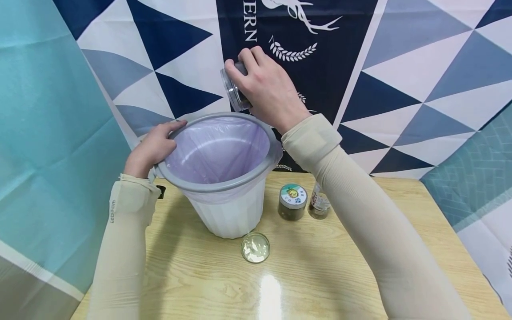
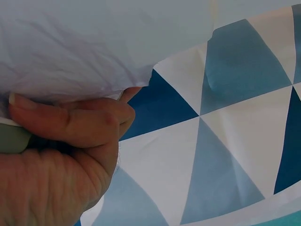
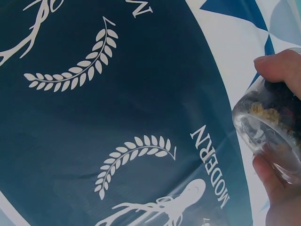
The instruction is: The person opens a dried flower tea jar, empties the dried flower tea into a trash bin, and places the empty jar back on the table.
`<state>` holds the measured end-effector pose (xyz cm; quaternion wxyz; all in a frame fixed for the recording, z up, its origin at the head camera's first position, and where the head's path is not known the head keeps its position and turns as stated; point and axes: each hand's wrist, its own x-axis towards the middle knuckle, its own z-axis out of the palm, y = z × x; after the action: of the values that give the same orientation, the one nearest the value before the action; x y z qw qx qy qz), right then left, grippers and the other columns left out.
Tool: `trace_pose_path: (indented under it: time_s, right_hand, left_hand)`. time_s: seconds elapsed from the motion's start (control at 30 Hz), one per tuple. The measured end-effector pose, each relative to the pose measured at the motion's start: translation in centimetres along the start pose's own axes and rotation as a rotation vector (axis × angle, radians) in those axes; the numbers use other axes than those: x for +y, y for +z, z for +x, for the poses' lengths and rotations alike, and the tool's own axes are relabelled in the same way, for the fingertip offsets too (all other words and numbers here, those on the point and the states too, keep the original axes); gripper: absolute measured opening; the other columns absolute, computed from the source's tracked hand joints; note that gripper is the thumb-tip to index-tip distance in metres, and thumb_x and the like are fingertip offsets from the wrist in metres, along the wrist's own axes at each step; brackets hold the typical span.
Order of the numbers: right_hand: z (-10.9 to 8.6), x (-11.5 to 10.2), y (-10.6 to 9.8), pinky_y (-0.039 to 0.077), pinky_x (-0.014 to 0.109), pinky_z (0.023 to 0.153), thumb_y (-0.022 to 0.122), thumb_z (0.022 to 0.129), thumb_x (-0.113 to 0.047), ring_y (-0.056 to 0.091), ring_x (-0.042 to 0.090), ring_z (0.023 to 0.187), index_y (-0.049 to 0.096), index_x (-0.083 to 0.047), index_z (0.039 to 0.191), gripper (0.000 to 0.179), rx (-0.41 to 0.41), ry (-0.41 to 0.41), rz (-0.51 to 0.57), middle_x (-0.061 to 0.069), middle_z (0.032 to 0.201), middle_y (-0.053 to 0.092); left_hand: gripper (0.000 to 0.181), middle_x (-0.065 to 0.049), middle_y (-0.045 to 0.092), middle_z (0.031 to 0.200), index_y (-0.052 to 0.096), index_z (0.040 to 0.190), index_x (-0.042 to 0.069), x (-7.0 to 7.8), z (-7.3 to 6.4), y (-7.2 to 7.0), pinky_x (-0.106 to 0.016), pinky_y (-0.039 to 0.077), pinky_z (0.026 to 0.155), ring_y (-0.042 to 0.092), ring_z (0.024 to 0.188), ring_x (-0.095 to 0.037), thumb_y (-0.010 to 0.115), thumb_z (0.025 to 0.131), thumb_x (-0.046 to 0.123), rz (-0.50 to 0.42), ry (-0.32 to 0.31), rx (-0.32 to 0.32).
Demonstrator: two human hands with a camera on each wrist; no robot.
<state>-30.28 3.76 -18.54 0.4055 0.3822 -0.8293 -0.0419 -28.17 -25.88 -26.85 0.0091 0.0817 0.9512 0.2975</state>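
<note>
A white trash can point(image 1: 230, 213) with a grey rim and a purple liner bag point(image 1: 216, 151) stands on the table. My left hand point(image 1: 154, 146) grips its rim at the left side; in the left wrist view, the fingers of the left hand point(image 2: 70, 136) curl at the liner's edge. Above the can's far right rim, my right hand point(image 1: 270, 82) holds a clear jar point(image 1: 232, 91), tipped over with its end toward the left. Dark and yellowish bits show inside the jar point(image 3: 263, 117) in the right wrist view, between thumb and fingers.
A clear round lid point(image 1: 255, 247) lies on the wooden table point(image 1: 216, 284) in front of the can. To the right stand a jar with a colourful lid point(image 1: 293, 202) and a labelled clear bottle point(image 1: 319, 204). Patterned cloth point(image 1: 400, 89) hangs close behind.
</note>
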Motion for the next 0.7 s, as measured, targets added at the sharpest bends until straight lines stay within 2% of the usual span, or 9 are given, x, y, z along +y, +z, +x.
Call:
trace_pose_path:
  time_s: [0.2,0.4,0.63,0.7]
  right_hand:
    - [0.16,-0.29,-0.16,0.053,0.041,0.107,0.061,0.087,0.007,0.055,0.037,0.122,0.053,-0.005,0.142,0.057,-0.020,-0.006,-0.011,0.023,0.129,0.058]
    - [0.13,-0.38,-0.21,0.053,0.042,0.107,0.061,0.086,0.007,0.056,0.037,0.121,0.053,-0.005,0.141,0.057,-0.014,-0.006,-0.008,0.022,0.128,0.057]
    - [0.27,-0.41,-0.42,0.052,0.041,0.109,0.062,0.087,0.005,0.055,0.037,0.121,0.053,-0.004,0.141,0.056,0.004,-0.017,-0.037,0.022,0.128,0.058]
    - [0.28,-0.37,-0.49,0.052,0.041,0.109,0.060,0.087,0.005,0.056,0.037,0.121,0.054,-0.004,0.140,0.054,0.012,-0.021,-0.057,0.023,0.127,0.058]
  left_hand:
    - [0.080,-0.020,0.027,0.169,0.035,0.163,0.016,0.10,-0.16,-0.04,-0.049,0.050,0.091,0.039,0.141,-0.040,0.038,0.086,-0.006,-0.002,-0.009,0.007]
    - [0.081,-0.021,0.028,0.169,0.035,0.163,0.014,0.03,-0.11,-0.05,-0.054,0.043,0.103,0.031,0.151,-0.041,0.038,0.085,-0.007,0.010,0.005,0.010]
    - [0.080,-0.021,0.027,0.169,0.035,0.163,0.013,-0.17,-0.25,-0.17,-0.054,0.046,0.099,0.032,0.149,-0.043,0.038,0.085,-0.006,-0.002,-0.005,0.010]
    - [0.080,-0.022,0.027,0.169,0.034,0.163,0.013,-0.20,-0.22,-0.25,-0.055,0.044,0.101,0.031,0.150,-0.043,0.037,0.085,-0.006,0.000,-0.002,0.008]
